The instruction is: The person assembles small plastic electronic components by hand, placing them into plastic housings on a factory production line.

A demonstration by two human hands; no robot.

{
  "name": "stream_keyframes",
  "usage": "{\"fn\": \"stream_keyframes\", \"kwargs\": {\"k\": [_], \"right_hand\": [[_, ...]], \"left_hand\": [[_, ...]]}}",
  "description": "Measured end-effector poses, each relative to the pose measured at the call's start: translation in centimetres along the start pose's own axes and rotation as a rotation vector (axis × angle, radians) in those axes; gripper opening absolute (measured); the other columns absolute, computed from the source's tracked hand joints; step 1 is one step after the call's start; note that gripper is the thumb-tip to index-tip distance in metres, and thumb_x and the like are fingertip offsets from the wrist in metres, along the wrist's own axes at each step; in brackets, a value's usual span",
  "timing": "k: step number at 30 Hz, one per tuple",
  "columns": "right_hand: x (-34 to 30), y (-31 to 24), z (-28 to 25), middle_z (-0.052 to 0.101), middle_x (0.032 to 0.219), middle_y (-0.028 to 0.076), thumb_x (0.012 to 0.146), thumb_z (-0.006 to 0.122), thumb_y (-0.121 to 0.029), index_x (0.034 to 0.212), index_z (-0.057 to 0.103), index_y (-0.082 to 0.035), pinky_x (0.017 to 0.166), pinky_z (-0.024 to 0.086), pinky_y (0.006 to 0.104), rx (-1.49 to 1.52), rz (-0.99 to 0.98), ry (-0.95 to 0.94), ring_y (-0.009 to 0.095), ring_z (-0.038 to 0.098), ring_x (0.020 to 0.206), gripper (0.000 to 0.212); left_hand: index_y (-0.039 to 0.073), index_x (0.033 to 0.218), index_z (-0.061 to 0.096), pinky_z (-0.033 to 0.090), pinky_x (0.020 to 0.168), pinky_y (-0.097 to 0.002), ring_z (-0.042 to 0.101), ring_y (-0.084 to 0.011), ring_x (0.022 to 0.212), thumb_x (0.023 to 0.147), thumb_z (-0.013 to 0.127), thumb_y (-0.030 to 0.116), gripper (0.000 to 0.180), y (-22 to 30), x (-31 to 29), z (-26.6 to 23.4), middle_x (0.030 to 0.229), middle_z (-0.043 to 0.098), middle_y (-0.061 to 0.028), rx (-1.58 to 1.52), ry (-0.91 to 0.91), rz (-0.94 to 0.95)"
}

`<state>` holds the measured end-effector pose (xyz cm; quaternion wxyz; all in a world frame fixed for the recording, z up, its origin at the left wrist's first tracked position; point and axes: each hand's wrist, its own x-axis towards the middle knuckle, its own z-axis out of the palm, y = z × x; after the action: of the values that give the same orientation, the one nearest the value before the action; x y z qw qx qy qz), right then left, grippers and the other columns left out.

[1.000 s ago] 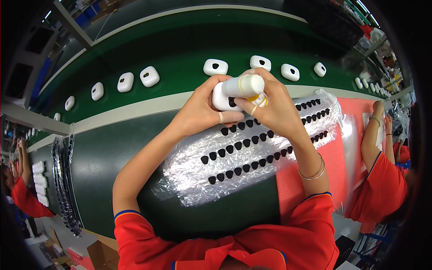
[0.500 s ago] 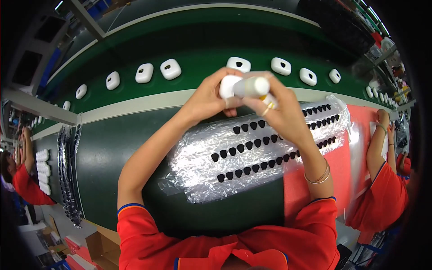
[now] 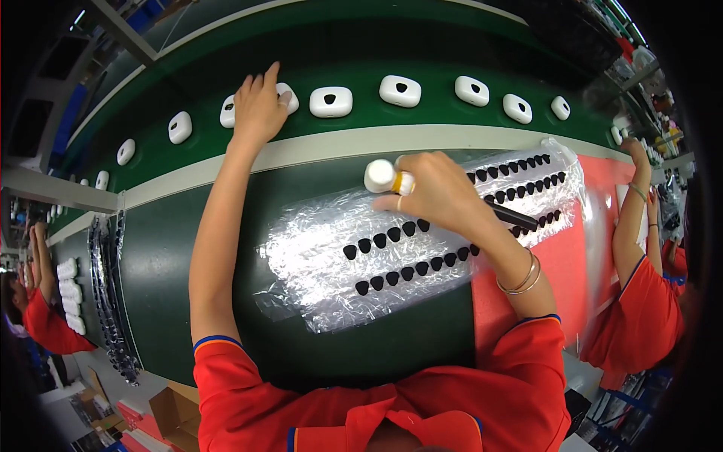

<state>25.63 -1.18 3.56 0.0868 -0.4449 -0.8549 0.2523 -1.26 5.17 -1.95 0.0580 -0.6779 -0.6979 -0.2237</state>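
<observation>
My left hand (image 3: 260, 109) reaches over the green belt with fingers apart, its thumb touching a white rounded case (image 3: 291, 96). Another white case (image 3: 227, 111) lies just left of its fingers. My right hand (image 3: 440, 192) is closed around a small white bottle (image 3: 380, 175) with a yellow band, above a clear plastic sheet (image 3: 301, 260). Rows of small black rounded pieces (image 3: 407, 274) lie on that sheet. A black stick (image 3: 514, 216) shows beside my right wrist; I cannot tell whether the hand holds it.
More white cases, such as one with a black mark (image 3: 331, 102), line the green belt (image 3: 361, 56). A pale rail (image 3: 339, 141) edges it. Red foam (image 3: 527, 294) lies at the right. Co-workers in red sleeves (image 3: 636, 324) work on both sides; a cardboard box (image 3: 175, 418) stands lower left.
My left hand has let go of a white case, now on the belt, and moved left to another. My right hand has drawn slightly down with the bottle.
</observation>
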Motion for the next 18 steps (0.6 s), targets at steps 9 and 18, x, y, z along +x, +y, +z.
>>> {"fn": "stream_keyframes", "kwargs": {"k": [9, 18], "right_hand": [[0.0, 1.5, -0.5, 0.06, 0.063, 0.015, 0.068, 0.068, -0.015, 0.085, 0.061, 0.003, 0.054, 0.046, 0.0324, 0.144, -0.147, -0.029, 0.025, 0.059, 0.056, 0.026], [-0.4, 0.4, -3.8, 0.059, 0.069, 0.003, 0.073, 0.067, -0.013, 0.093, 0.06, 0.001, 0.039, 0.036, 0.0189, 0.465, -0.06, 0.368, 0.005, 0.048, 0.048, 0.026]], "left_hand": [[-0.001, 0.113, 0.042, 0.054, 0.062, -0.0263, 0.061, -0.0237, 0.084, 0.084, 0.056, 0.03, 0.044, 4.6, -1.0, -3.0, 0.101, 0.054, -0.0152, -0.899, -0.081, -0.366], [0.005, 0.126, 0.028, 0.054, 0.072, -0.032, 0.058, -0.0247, 0.095, 0.075, 0.062, -0.002, 0.062, 11.6, -5.4, -4.1, 0.109, 0.05, -0.0152, -1.626, -0.711, -0.156]]}}
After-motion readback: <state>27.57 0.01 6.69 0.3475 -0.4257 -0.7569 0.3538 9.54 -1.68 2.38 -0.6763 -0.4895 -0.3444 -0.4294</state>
